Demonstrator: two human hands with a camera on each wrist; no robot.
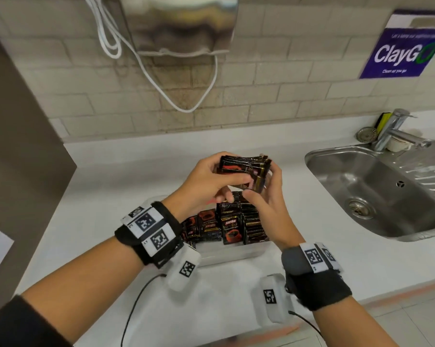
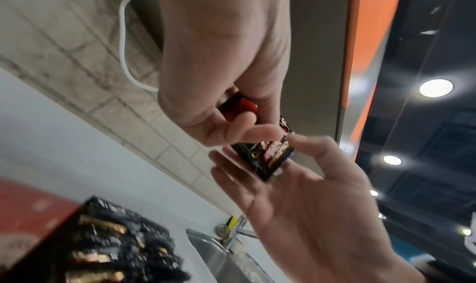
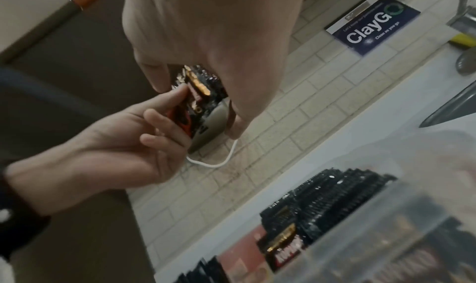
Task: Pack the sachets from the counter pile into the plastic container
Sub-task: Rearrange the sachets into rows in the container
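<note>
Fingers of the left hand (image 1: 201, 182) curl round a small bundle of sachets (image 1: 244, 170), thumb on the near face and fingertips wrapped behind, and hold it in the air above the plastic container (image 1: 226, 255). Opposite, the right hand (image 1: 266, 204) closes on the other end of the same bundle: its thumb and fingers pinch the serrated edges. From the left wrist camera, the left hand's fingers (image 2: 247, 132) lie over the dark wrapper, and the right hand's fingers (image 2: 316, 151) meet the wrapper's notched corner from below. Seen from the right wrist, the bundle (image 3: 195, 96) sits between the two hands, gold and red print showing.

Below the bundle, the plastic container stands on the white counter (image 1: 99, 196) and already holds rows of packed sachets (image 1: 232, 226) standing upright, their printed faces toward the wearer; the rows fill much of the box. Whether loose sachets lie behind the container is hidden by the hands.

Right of the container, a steel sink (image 1: 386, 194) is set into the counter, with a tap (image 1: 399, 132) at its far rim. On the tiled wall beyond the container hang a white cable (image 1: 161, 83) and a blue ClayGo sign (image 1: 409, 46). Left of the container stands a dark cabinet side (image 1: 18, 146).
</note>
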